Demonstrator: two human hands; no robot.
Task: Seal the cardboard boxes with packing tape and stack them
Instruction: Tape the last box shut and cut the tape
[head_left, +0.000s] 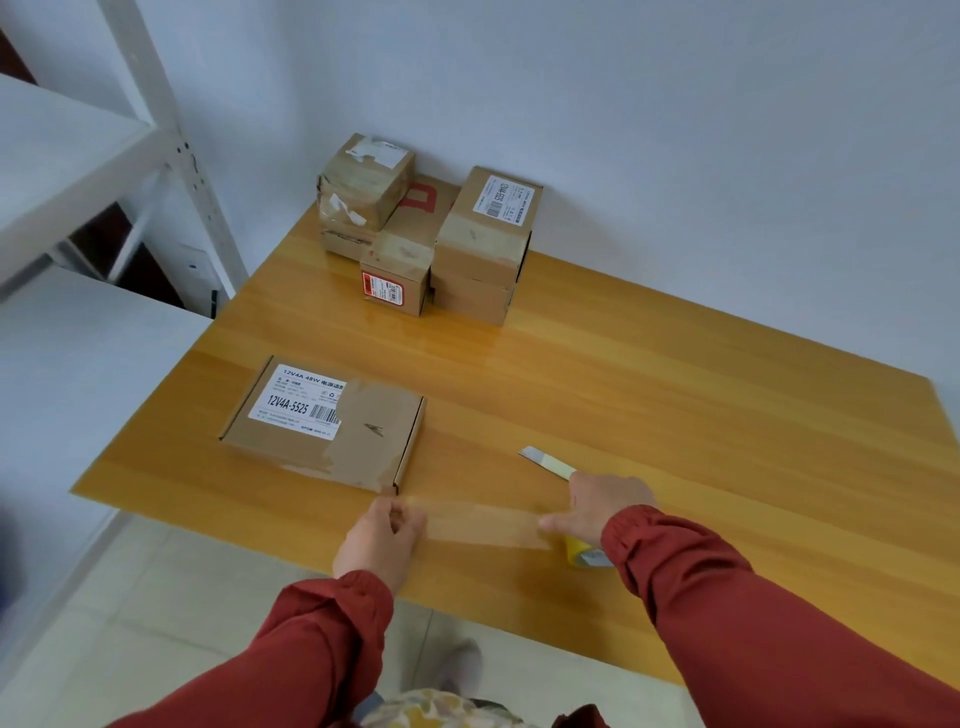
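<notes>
Found boxes (485, 234) stacked at tabletop (675, 389) far edge; flat box (322, 421) near left edge apparently part-sealed, unstacked. Observed left grip (382, 540) pinching tape strip (483, 525), right grip (605, 509) clasping knife (545, 460).

head cam | 1 view | faces forward-down | near, over table (675, 415)

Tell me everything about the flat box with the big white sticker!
The flat box is brown cardboard, low and wide, lying closed on the wooden table near its left front edge. A white label with black print and a barcode covers the left of its lid. Clear, wrinkly tape runs across the lid's right part and down the front side. Nothing rests on it. The left hand, pinching a tape strip, is just off its near corner.
</notes>
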